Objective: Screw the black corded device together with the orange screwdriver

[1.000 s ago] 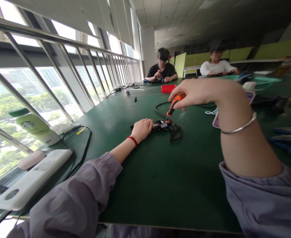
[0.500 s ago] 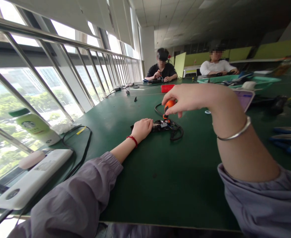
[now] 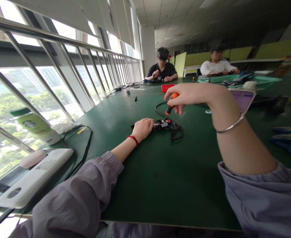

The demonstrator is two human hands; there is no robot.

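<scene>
On the green table (image 3: 145,178) lies a small black electronic device (image 3: 161,126) with its inner parts showing and a black cable (image 3: 178,134) curling around its right end. My left hand (image 3: 143,128) is closed over the device's left part and presses it to the table. In my right hand (image 3: 181,98) is an orange and black screwdriver (image 3: 170,108), gripped by its handle between thumb and fingers. Its shaft leans down to the left, with the tip at the exposed middle of the device. The exact spot under the tip is too small to make out.
A red box (image 3: 168,88) and a green basket (image 3: 266,84) stand farther back; a phone (image 3: 243,99) leans behind my right wrist. At left are a bottle (image 3: 36,127), a white power bank (image 3: 36,178) and cables. Gloves (image 3: 288,138) lie at right. Two people sit across.
The screwdriver has gone from nearly upright to tilted, its handle moving up and to the right with my right hand. More of its shaft shows. My left hand stays on the device.
</scene>
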